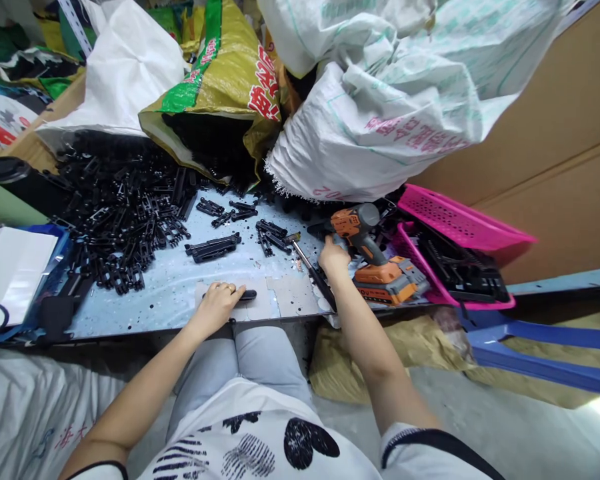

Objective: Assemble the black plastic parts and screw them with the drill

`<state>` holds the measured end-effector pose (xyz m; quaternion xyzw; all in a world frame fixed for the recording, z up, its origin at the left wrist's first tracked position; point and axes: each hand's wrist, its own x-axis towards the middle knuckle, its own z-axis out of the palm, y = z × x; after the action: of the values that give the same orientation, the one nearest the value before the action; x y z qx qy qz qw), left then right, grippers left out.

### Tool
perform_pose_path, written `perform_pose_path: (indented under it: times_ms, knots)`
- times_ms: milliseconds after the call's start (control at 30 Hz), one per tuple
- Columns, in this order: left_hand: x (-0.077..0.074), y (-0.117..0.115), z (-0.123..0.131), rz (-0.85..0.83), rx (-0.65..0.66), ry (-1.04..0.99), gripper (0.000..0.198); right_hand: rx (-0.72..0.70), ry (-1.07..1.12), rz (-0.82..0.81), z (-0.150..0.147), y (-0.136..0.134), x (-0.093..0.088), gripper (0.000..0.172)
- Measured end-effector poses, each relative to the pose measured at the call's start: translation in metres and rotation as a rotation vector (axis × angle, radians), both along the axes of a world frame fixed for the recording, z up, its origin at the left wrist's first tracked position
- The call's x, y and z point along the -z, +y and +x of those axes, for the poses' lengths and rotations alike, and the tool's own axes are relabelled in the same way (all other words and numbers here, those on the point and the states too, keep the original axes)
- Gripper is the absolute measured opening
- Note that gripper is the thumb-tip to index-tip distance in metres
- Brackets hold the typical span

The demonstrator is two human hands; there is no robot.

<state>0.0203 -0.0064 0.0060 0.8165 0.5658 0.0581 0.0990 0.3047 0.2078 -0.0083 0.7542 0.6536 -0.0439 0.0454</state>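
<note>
My left hand (pixel 216 305) is closed around a slim black bar-shaped part (pixel 249 295) at the table's front edge, its rounded end sticking out past the fingers. My right hand (pixel 334 259) reaches beside the front of an orange and grey cordless drill (pixel 360 223); its fingertips are partly hidden, and I cannot tell whether they grip anything. Under and beside that hand lies a small hammer (pixel 307 259) with a dark handle. Between the hands are several black hinged parts (pixel 273 235) and a stack of longer black bars (pixel 213 247).
A big heap of black linked parts (pixel 125 213) covers the table's left side. Behind stand a yellow-green sack (pixel 215 80) and white woven sacks (pixel 380 127). Pink baskets (pixel 460 220) with black parts sit at right, near a blue stool (pixel 545 343).
</note>
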Motion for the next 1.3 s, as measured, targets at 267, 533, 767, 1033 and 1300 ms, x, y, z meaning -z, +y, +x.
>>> perform_pose_path:
  times_ms: [267,533,767,1033,1300]
  knots:
    - [0.001,-0.006,-0.017,-0.015,-0.108,0.026,0.045,-0.453,-0.017,-0.201,0.038,-0.007,-0.004,0.049]
    - [0.004,-0.007,-0.021,-0.027,-0.146,0.041,0.040,-0.627,0.019,0.161,0.038,-0.030,-0.017,0.036]
    - [0.007,0.005,-0.010,-0.096,-0.091,-0.087,0.035,-1.256,0.150,-0.039,-0.045,-0.111,-0.030,0.032]
    - [-0.005,0.007,-0.006,-0.146,-0.087,-0.095,0.046,-1.263,0.057,-0.106,-0.076,-0.141,-0.012,0.040]
    - [0.001,-0.003,-0.008,-0.023,-0.086,-0.164,0.052,-1.261,-0.018,0.030,-0.078,-0.153,-0.039,0.040]
